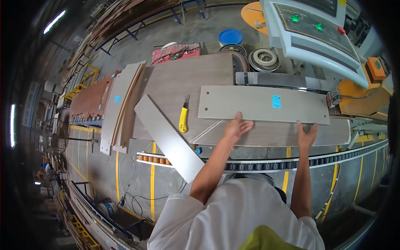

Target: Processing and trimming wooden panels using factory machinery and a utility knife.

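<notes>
Panel point(263, 104), long pale w/ blue sticker, lies flat on worktable point(183, 79) by the edge-machine infeed; left hand point(236, 127) and right hand point(306, 135), both open, fingers spread, press its near edge; feed step, judged: next needs square, even push.

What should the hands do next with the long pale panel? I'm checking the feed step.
Probably slide the pale panel rightward: both the left hand and right hand press its near edge, and its right end already meets the machine's feed.
</notes>
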